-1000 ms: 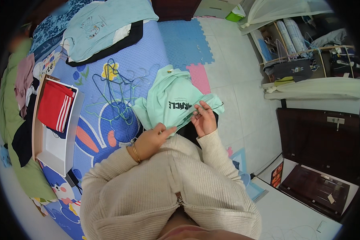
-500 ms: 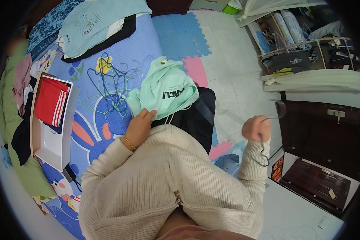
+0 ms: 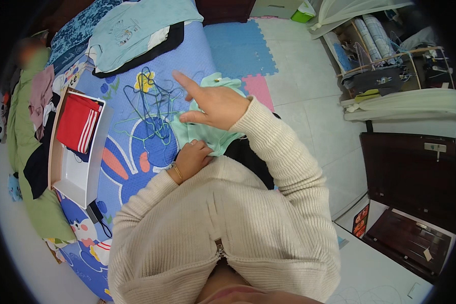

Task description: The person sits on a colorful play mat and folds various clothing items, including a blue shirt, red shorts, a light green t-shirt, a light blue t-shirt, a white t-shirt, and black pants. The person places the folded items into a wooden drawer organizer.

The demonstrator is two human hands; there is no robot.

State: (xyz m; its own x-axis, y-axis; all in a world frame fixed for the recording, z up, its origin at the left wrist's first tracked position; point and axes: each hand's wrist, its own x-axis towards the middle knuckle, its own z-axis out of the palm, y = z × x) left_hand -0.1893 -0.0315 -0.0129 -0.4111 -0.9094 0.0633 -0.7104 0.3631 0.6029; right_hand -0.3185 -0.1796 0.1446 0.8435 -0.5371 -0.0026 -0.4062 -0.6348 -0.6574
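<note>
A mint-green top (image 3: 219, 80) lies bunched across my lap, mostly hidden behind my hands. My left hand (image 3: 193, 158) is closed on its near edge, a gold bangle at the wrist. Above the top reaches my right hand (image 3: 215, 105), fingers spread and pointing left, with nothing in it. Just left of those fingertips, a tangled pile of blue and green clothes hangers (image 3: 152, 119) rests on the blue patterned bedspread (image 3: 131, 190).
A white drawer-like box (image 3: 76, 175) holding folded red clothing (image 3: 79, 124) stands on the bed. Light-blue and black garments (image 3: 131, 35) lie at the far end. Beyond the bed are foam mats (image 3: 238, 48), and a crowded clothes rack (image 3: 385, 76) at right.
My right hand has swung in from the far right to above the top and opened. The hanger it held is no longer in it. My left hand stays on the top's edge.
</note>
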